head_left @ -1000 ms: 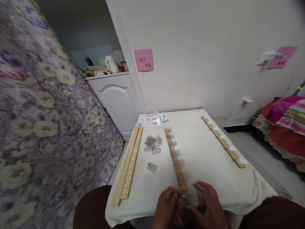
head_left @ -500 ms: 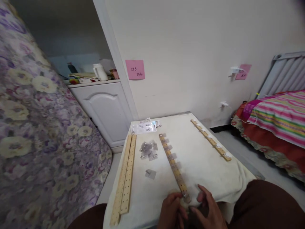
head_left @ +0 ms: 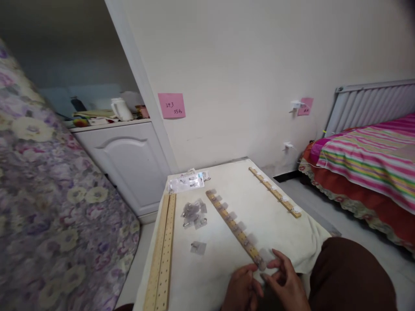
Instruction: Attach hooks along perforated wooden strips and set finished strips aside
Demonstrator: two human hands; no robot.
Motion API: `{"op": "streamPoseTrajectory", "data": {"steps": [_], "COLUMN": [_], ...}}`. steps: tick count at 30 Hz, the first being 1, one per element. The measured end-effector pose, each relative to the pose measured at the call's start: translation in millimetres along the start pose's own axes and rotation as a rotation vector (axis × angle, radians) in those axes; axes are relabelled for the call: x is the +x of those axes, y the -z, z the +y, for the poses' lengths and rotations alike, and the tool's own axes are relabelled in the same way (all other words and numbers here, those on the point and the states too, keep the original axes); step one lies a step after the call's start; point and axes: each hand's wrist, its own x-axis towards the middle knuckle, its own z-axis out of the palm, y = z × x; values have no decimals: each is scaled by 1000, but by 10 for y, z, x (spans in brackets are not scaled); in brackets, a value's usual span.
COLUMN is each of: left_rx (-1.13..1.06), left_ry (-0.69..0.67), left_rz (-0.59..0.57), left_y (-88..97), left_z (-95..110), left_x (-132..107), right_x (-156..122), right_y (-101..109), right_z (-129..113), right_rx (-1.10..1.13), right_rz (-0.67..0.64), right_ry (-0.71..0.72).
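A narrow wooden strip (head_left: 232, 225) with rows of holes runs diagonally across the cloth, small clear pieces spaced along it. At its near end, my left hand (head_left: 242, 285) has its fingers closed on the strip's tip. Just to the right is my right hand (head_left: 287, 283), thumb and forefinger apart beside a clear rounded piece (head_left: 261, 264) at that end; I see nothing held in it. Left of the strip lies a pile of clear plastic squares with small metal parts (head_left: 193, 211). A single such clear square (head_left: 198, 247) lies nearer.
Two long perforated wooden strips (head_left: 164, 255) lie along the table's left side. Clear packaging (head_left: 186, 182) is at the back. Another wooden strip (head_left: 275, 192) with white pieces lies on the right. A flowered curtain (head_left: 68, 207) hangs left; a bed (head_left: 363, 151) stands right.
The camera view has turned slightly right and up, so the table appears shifted left. My right hand's fingers have come a little closer to the near end of the strip.
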Motion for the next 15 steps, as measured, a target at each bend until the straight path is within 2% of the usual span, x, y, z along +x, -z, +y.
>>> {"op": "streamPoseTrajectory", "data": {"steps": [6,9,12,15], "left_rx": [-73,-151,-248,-368], "left_ry": [-55,-115,-202,-256], "left_rz": [17,114,240,291], "left_y": [12,85,159,177], "left_z": [60,181,339,441], "left_x": [82,87,81,112], "right_x": [90,130,180,234], "right_y": [-54,-17,60,143], "right_z": [24,16,-12,-59], "right_rx": [-62,-93,-104,-91], "right_rz": [47,53,6,-12], "right_ry": [8,18,-1,-33]}}
